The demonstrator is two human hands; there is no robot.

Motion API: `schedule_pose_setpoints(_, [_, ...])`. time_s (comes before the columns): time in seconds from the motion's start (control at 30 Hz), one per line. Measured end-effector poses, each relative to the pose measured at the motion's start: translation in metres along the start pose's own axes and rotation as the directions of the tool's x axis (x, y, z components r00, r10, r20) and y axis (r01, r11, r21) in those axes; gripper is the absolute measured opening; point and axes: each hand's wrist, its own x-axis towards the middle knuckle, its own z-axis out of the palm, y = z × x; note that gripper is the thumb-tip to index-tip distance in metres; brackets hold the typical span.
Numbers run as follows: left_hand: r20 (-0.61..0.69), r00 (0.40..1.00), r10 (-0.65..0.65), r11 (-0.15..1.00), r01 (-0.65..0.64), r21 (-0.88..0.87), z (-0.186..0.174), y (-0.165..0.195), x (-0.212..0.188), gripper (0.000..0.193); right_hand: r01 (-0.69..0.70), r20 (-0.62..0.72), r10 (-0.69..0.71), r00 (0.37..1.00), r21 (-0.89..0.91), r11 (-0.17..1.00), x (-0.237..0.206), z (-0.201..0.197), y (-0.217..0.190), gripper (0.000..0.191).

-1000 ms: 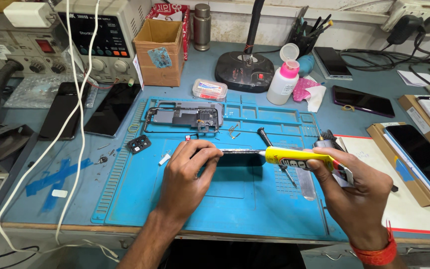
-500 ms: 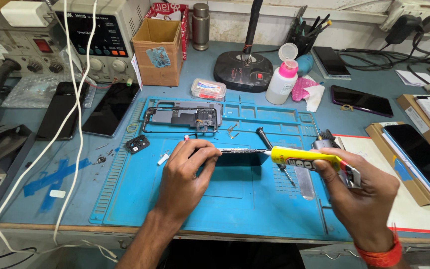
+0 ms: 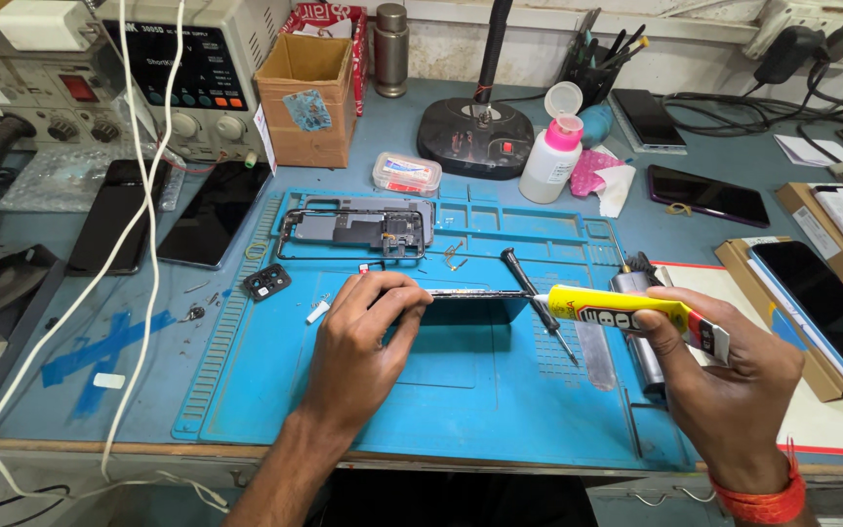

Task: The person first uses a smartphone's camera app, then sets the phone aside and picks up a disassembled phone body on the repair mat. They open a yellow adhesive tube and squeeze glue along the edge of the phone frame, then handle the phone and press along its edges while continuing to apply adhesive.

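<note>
The left hand is closed around the near end of a thin dark phone panel, held on edge above the blue work mat, thumb and fingers pinching its upper rim. The right hand is wrapped around a yellow glue tube, whose fine nozzle points at the far end of that rim; whether the tip touches it cannot be told. A pale, shiny streak runs along part of the top edge, so some adhesive seems to be laid already, though how much of the rim remains bare is too small to judge. Behind the panel on the mat lies the stripped phone frame, apart from it and not yet joined. A black-handled screwdriver rests just beyond the panel's right end, and a small camera bezel sits left of the left hand. Farther back on the worktop stand a white bottle with a pink collar and a cardboard box.
</note>
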Motion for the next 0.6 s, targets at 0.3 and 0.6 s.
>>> schedule_pose_setpoints(0.3, [-0.002,1.0,0.005,1.0,-0.005,0.002,-0.0007,0.0003,-0.0003,0.016,-0.024,-0.01,0.025,1.0,0.051,0.998,-0.0011,-0.0002,0.0017,0.026])
schedule_pose_setpoints(0.6, [-0.01,1.0,0.0,1.0,0.0,-0.002,-0.0004,0.0007,-0.0004,0.015,-0.084,0.013,0.084,0.996,0.034,0.996,0.0002,0.0019,-0.0042,0.029])
